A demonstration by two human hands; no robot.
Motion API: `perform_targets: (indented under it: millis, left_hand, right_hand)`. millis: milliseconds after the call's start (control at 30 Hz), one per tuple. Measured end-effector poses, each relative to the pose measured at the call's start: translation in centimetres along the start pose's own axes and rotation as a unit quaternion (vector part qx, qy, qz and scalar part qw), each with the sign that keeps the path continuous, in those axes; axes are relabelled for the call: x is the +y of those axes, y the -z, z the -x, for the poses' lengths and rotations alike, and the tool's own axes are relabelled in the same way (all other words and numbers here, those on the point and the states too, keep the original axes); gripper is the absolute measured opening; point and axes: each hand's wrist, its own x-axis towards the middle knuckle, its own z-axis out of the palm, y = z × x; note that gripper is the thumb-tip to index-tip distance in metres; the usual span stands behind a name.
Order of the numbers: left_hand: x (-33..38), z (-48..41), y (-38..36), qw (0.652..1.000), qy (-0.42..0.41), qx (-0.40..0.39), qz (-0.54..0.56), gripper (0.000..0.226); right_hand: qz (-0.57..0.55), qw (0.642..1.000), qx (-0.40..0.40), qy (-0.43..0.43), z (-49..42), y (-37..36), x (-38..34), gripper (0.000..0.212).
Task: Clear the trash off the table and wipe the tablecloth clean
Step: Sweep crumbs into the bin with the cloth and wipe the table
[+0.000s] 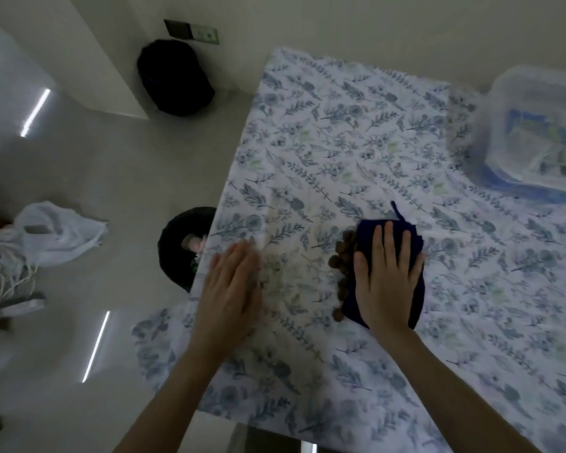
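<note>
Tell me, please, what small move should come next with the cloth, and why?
Probably push the dark blue cloth leftward under the right hand, sweeping the brown crumbs piled along its left edge toward the table edge. The left hand lies flat near that edge, and a black bin stands on the floor just below it, so the crumbs could drop straight in.

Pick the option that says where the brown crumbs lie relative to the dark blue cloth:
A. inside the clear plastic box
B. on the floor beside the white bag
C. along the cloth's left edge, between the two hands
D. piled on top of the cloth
C: the brown crumbs sit in a line against the left edge of the dark blue cloth under the right hand, with the left hand flat on the tablecloth farther left.
</note>
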Motion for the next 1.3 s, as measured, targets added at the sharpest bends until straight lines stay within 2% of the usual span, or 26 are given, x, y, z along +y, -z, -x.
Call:
perform_targets:
  millis: [167, 300, 467, 533, 667, 767, 867, 933, 1100, 1300]
  left_hand:
    - [-2.7, 0.5, 0.7, 0.996, -0.020, -0.055, -0.074, 0.065]
    - [-2.8, 0.5, 0.7, 0.995, -0.009, -0.055, -0.079, 0.065]
    - [-2.9, 0.5, 0.7, 0.995, -0.011, -0.057, -0.076, 0.065]
    - [-2.9, 0.6, 0.7, 0.995, -0.007, -0.057, -0.079, 0.065]
    - [-2.8, 0.6, 0.6, 0.995, -0.007, -0.051, -0.087, 0.066]
    - [-2.9, 0.6, 0.5, 0.995, -0.008, -0.047, -0.088, 0.066]
    - [-2.7, 0.6, 0.5, 0.994, -0.009, -0.043, -0.096, 0.064]
    - [-2.6, 0.6, 0.6, 0.995, -0.010, -0.035, -0.091, 0.063]
    - [-2.5, 0.5, 0.8, 0.995, -0.008, -0.032, -0.089, 0.063]
    - [-2.2, 0.5, 1.0, 0.996, -0.008, -0.036, -0.085, 0.065]
  right_hand:
    - [0.008, 1.000, -0.010, 0.026, -0.9, -1.1, -4.4, 0.066]
    - [0.000, 0.998, -0.023, 0.063, -2.7, -1.5, -6.8, 0.061]
    - [-0.004, 0.991, -0.041, 0.129, -5.2, -0.4, -4.3, 0.056]
    - [0.006, 0.993, -0.017, 0.115, -6.2, 0.3, -1.9, 0.054]
    - [0.025, 1.000, 0.005, 0.009, -8.3, 1.5, 1.1, 0.053]
    - [-0.004, 1.000, -0.001, 0.008, -9.6, 1.0, 0.0, 0.051]
    - [-0.021, 0.998, -0.015, 0.063, -10.6, 0.4, -2.1, 0.052]
    - [-0.026, 0.990, -0.028, 0.134, -10.8, 0.0, -4.0, 0.053]
    - [-0.069, 0.949, -0.066, 0.301, -8.7, -1.5, -8.7, 0.048]
    - [-0.020, 0.899, -0.071, 0.431, -8.9, -0.8, -7.2, 0.041]
